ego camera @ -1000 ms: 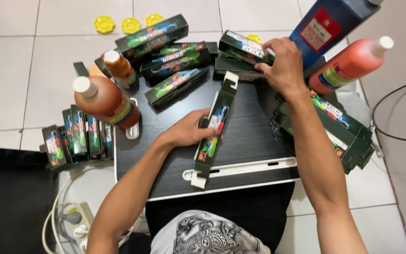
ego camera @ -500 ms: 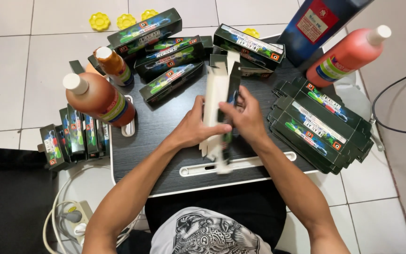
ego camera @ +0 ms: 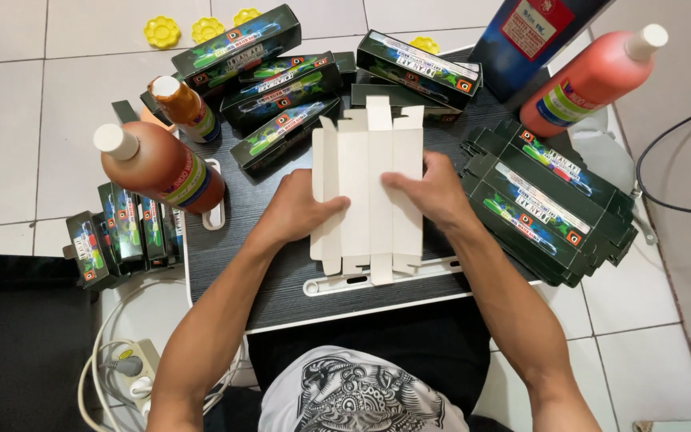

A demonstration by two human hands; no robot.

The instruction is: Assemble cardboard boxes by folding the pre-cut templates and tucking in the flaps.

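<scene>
unfolded since before, flat carton blank (ego camera: 368,192) long axis pointing away, both hands' fingers (ego camera: 409,182) pressing it

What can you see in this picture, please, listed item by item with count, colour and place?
flat carton blank: one, white inside face up, unfolded at the table's middle
small table: one, dark top, under the work
assembled boxes: several, dark green, at the table's far edge
flattened cartons: a stack, dark green, on the right of the table
upright boxes: a row, dark green, on the floor at left
brown bottles: two, white caps, left of the table
red bottle: one, white cap, far right
blue container: one, top right
yellow lids: four, on the tiles at the back
power strip: one, white, lower left floor
left hand: pressing the blank's left side
right hand: fingers on the blank's right side
</scene>
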